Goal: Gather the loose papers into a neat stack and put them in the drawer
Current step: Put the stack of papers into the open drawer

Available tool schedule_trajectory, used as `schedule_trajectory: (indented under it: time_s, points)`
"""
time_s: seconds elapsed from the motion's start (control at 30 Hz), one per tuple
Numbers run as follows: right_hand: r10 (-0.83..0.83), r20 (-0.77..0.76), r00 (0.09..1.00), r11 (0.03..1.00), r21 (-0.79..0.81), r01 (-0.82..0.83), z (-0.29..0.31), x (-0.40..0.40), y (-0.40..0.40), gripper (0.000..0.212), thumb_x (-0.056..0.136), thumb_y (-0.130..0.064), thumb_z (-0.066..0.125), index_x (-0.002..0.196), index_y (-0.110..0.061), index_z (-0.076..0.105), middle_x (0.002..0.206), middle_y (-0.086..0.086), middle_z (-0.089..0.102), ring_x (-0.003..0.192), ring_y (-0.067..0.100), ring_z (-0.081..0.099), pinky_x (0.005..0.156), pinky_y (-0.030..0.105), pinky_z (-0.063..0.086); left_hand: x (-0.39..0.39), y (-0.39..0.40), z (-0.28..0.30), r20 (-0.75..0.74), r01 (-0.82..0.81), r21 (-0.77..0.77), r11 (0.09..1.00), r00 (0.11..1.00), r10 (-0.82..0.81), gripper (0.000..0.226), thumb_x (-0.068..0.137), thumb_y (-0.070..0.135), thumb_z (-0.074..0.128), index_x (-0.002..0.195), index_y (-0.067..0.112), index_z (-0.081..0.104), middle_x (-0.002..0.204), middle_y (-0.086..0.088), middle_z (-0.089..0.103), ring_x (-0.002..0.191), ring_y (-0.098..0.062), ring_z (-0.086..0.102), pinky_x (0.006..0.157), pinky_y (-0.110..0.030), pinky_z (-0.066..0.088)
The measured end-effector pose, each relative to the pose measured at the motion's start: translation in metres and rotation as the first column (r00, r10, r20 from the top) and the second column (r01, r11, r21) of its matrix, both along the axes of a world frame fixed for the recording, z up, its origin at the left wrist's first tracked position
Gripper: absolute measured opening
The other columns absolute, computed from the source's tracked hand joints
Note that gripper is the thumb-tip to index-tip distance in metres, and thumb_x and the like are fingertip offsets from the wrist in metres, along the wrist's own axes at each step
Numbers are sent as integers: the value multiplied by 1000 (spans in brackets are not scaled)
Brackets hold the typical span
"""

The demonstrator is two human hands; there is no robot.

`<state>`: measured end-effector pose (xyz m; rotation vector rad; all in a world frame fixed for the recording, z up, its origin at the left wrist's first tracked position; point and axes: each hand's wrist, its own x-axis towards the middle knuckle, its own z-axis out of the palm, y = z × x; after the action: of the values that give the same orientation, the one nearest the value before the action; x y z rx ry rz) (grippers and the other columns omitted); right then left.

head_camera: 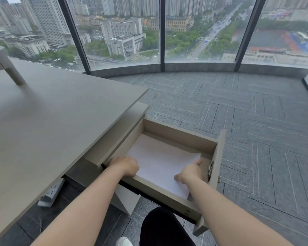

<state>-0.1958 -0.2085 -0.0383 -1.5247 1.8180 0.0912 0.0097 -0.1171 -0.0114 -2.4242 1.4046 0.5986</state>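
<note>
A stack of white papers (160, 162) lies flat inside the open beige drawer (178, 139) under the desk's right end. My left hand (125, 166) is at the stack's left edge, its fingers curled down around that edge and hidden from view. Over at the stack's right edge, my right hand (190, 172) rests on the paper with the thumb stretched out toward the far right corner and a finger lying flat on the sheet. The stack's near right part is covered by that hand.
The grey desk top (52, 121) stretches to the left with a raised stand (5, 66) at its far corner. A power strip (51, 193) lies on the floor under the desk. My dark trouser leg (160, 226) is below the drawer. Carpeted floor and tall windows lie beyond.
</note>
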Motion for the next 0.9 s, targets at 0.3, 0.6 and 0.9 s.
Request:
schedule_trajectory:
  time_s: [0.3, 0.6, 0.9]
  points:
    - [551, -500, 668, 782, 30, -622, 21, -3, 15, 57, 94, -45, 49, 140, -11, 48, 143, 18, 36, 117, 34, 53, 87, 39, 48, -4, 4, 6, -34, -10, -41, 999, 999, 9, 47, 89, 27, 31, 128, 41, 54, 135, 5, 59, 117, -26, 54, 90, -35, 40]
    - [326, -228, 917, 715, -575, -397, 40, -78, 25, 75, 87, -57, 58, 150, -24, 35, 164, 21, 3, 152, 42, 6, 121, 55, 8, -5, 21, 11, -203, -125, -323, 938, 977, 60, 39, 94, 33, 40, 129, 33, 58, 127, 7, 64, 109, -17, 61, 91, -35, 50]
    - [281, 222, 934, 904, -387, -180, 43, -24, 22, 93, 88, -65, 54, 157, -29, 2, 161, 28, -5, 143, 47, 32, 110, 48, 36, 5, 37, 57, 76, 144, -810, 569, 987, -142, 48, 92, 47, 56, 136, 26, 56, 146, 5, 50, 137, -13, 45, 105, -33, 41]
